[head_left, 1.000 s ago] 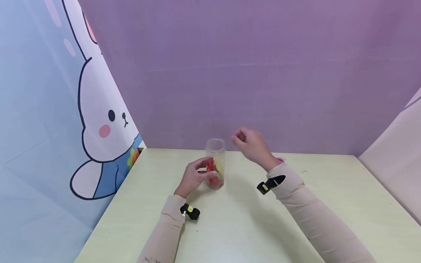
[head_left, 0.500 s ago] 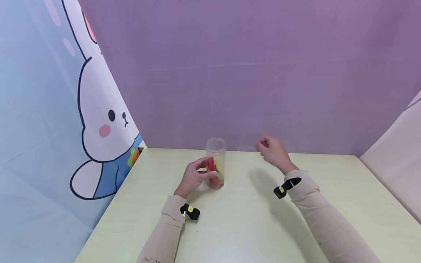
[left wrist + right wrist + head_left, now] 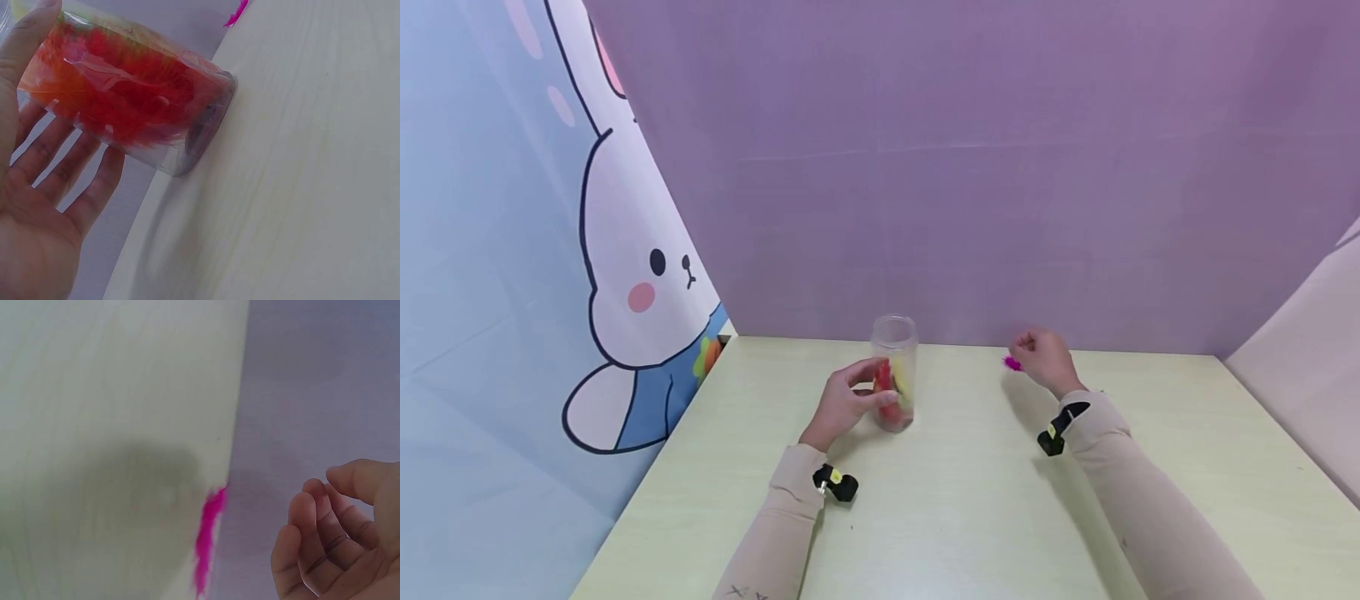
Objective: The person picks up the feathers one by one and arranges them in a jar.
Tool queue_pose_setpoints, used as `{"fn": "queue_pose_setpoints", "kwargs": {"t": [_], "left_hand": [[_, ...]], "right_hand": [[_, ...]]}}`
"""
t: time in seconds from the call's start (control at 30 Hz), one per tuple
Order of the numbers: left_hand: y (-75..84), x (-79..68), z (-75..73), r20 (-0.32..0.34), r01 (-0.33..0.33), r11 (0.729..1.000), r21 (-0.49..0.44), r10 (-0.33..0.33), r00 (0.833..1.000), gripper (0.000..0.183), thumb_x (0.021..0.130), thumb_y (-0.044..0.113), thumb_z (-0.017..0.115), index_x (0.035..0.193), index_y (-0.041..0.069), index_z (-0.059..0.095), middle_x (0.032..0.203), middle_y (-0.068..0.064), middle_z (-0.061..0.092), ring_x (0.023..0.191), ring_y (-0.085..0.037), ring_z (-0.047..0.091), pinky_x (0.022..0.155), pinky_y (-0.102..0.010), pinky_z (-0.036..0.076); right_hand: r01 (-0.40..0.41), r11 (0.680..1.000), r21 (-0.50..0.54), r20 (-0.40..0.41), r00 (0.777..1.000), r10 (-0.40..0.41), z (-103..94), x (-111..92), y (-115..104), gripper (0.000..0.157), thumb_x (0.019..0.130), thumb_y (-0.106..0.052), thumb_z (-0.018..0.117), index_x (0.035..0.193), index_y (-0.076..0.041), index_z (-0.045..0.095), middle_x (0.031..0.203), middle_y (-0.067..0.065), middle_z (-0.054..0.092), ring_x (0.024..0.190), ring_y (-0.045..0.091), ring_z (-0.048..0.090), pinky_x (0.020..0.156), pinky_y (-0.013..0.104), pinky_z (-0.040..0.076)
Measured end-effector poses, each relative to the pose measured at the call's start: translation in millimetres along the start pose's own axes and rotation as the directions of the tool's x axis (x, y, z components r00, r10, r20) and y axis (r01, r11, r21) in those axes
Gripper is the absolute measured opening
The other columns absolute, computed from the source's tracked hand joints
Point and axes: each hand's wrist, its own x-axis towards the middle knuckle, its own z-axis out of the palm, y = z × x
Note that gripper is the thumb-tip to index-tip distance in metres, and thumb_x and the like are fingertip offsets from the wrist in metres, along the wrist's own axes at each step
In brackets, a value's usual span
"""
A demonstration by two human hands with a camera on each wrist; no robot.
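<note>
A clear plastic jar (image 3: 895,337) stands upright on the table, its top uncovered. Inside it, red, orange and yellow feathers (image 3: 128,87) press against the wall. My left hand (image 3: 841,403) holds the jar from the left, thumb on the near side and fingers on the far side. A bright magenta feather (image 3: 205,540) lies along the table's far edge. My right hand (image 3: 1045,362) hovers close above it, overlapping it in the head view. In the right wrist view its fingers (image 3: 302,512) curve loosely with nothing between them.
The pale wooden table (image 3: 940,492) ends against a purple cloth backdrop (image 3: 970,183). At the left hangs a blue cloth (image 3: 482,292) with a printed rabbit, and at the right a pale cloth (image 3: 1311,367).
My right hand has moved right and down, from near the jar's mouth to the magenta feather, part of which now shows beside it. The left hand and jar have stayed in place.
</note>
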Motion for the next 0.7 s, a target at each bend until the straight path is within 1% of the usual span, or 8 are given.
{"fn": "queue_pose_setpoints", "kwargs": {"t": [0.17, 0.33, 0.43, 0.5, 0.6, 0.7], "left_hand": [[1.3, 0.2, 1.0, -0.002, 0.021, 1.0, -0.009, -0.021, 1.0, 0.062, 0.08, 0.02, 0.089, 0.137, 0.017, 0.065, 0.126, -0.009, 0.071, 0.117, -0.022, 0.064, 0.098, -0.039, 0.06], [2.6, 0.2, 1.8, 0.0, 0.026, 1.0, -0.014, -0.026, 1.0, 0.064, 0.081, 0.017, 0.088, 0.14, 0.014, 0.063, 0.128, -0.011, 0.069, 0.118, -0.022, 0.063, 0.1, -0.042, 0.059], [2.9, 0.2, 1.3, -0.003, 0.018, 1.0, -0.01, -0.018, 1.0, 0.064, 0.081, 0.017, 0.088, 0.139, 0.013, 0.063, 0.127, -0.011, 0.07, 0.118, -0.022, 0.063, 0.098, -0.04, 0.059], [2.7, 0.5, 0.8, -0.006, 0.01, 1.0, -0.013, -0.01, 1.0, 0.063, 0.08, 0.018, 0.089, 0.138, 0.013, 0.065, 0.125, -0.01, 0.071, 0.116, -0.022, 0.064, 0.097, -0.038, 0.06], [1.7, 0.8, 0.6, -0.007, 0.006, 1.0, -0.01, -0.006, 1.0, 0.061, 0.08, 0.021, 0.089, 0.136, 0.016, 0.066, 0.124, -0.009, 0.071, 0.116, -0.022, 0.065, 0.096, -0.036, 0.06], [2.3, 0.3, 0.9, -0.004, 0.008, 1.0, -0.006, -0.008, 1.0, 0.061, 0.079, 0.023, 0.09, 0.136, 0.018, 0.066, 0.125, -0.009, 0.071, 0.116, -0.022, 0.065, 0.096, -0.035, 0.06]], "right_hand": [[-0.025, 0.999, -0.022, 0.012, 1.0, 0.026, 4.8, 6, 10, 0.021, 0.1, -0.019, 0.062, 0.108, -0.001, 0.067, 0.099, 0.016, 0.068, 0.082, 0.024, 0.062, 0.064, 0.029, 0.049], [-0.009, 0.998, -0.063, 0.002, 1.0, 0.009, 11.5, 12, 17, 0.023, 0.098, -0.017, 0.064, 0.111, 0.001, 0.07, 0.108, 0.023, 0.072, 0.092, 0.032, 0.068, 0.072, 0.036, 0.051], [0.007, 0.996, -0.088, -0.003, 1.0, -0.007, 16.6, 17, 22, 0.025, 0.097, -0.018, 0.066, 0.112, 0.001, 0.071, 0.11, 0.023, 0.074, 0.096, 0.034, 0.07, 0.074, 0.037, 0.051], [0.008, 0.995, -0.097, -0.004, 1.0, -0.008, 19.9, 20, 25, 0.026, 0.096, -0.019, 0.068, 0.112, 0.001, 0.072, 0.104, 0.021, 0.076, 0.091, 0.032, 0.071, 0.07, 0.035, 0.051], [-0.005, 0.994, -0.114, -0.001, 1.0, 0.005, 23.9, 23, 28, 0.025, 0.095, -0.02, 0.069, 0.11, -0.001, 0.073, 0.092, 0.017, 0.078, 0.08, 0.026, 0.071, 0.061, 0.03, 0.048], [-0.024, 0.99, -0.142, 0.004, 1.0, 0.025, 26.1, 26, 30, 0.023, 0.095, -0.02, 0.069, 0.11, -0.003, 0.073, 0.082, 0.013, 0.077, 0.073, 0.022, 0.069, 0.057, 0.029, 0.045]]}}
